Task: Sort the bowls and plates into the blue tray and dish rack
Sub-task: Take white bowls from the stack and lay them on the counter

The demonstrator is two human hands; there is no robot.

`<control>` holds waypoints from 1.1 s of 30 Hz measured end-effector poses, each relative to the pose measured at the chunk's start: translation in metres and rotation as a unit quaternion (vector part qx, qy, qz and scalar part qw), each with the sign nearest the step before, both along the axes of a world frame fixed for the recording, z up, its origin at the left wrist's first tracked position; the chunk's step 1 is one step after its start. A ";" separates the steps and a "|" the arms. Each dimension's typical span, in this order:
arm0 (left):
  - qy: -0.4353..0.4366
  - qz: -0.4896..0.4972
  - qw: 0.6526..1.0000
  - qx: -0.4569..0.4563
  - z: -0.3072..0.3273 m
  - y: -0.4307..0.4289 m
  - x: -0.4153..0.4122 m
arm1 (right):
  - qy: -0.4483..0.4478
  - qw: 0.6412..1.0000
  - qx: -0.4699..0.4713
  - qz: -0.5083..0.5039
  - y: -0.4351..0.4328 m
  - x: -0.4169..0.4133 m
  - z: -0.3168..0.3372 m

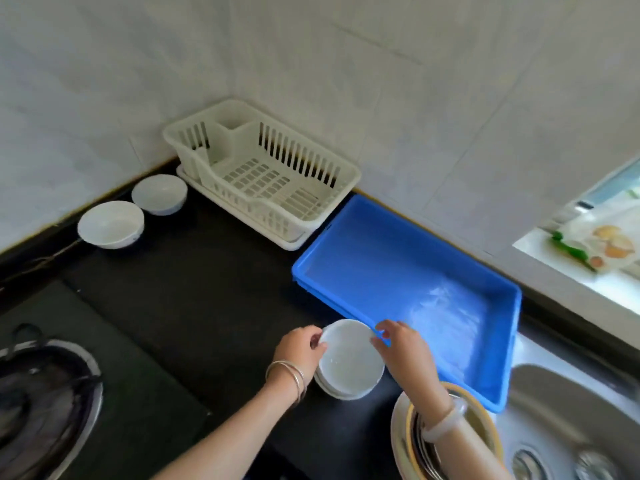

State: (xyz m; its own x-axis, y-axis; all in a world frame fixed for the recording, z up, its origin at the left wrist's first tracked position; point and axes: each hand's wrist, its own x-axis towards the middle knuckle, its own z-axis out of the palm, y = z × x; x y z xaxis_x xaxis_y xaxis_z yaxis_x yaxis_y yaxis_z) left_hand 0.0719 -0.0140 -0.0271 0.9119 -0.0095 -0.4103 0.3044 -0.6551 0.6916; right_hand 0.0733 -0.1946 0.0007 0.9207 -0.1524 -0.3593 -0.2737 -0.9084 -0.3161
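- left hand (299, 344): fingers curled on the left rim of the top plate (349, 360), gripping it.
- right hand (401, 344): fingertips pinch the same plate's right rim.
- top plate is over a stack of plates (327, 386) on the black counter (190, 289), just beside the near-left corner of the blue tray (381, 265). can't tell if it's clear of the stack.
- dish rack (263, 174) in the far corner, just beside the tray's far end.
- near bowl (110, 224) and far bowl (159, 194) upright on the counter, left of the rack.
- sink (571, 410) right of the tray.
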 end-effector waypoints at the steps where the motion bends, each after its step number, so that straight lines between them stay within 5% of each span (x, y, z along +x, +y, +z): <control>1: 0.001 0.002 1.000 0.012 -0.001 -0.003 -0.003 | 0.003 1.000 0.010 -0.007 -0.002 -0.004 -0.003; 14: 0.000 0.036 0.999 0.010 -0.004 -0.007 -0.015 | -0.036 0.998 -0.055 0.019 0.007 -0.010 -0.003; 33: 0.004 0.129 0.992 -0.016 0.001 -0.020 -0.013 | -0.080 0.991 0.041 -0.103 -0.033 -0.024 0.034</control>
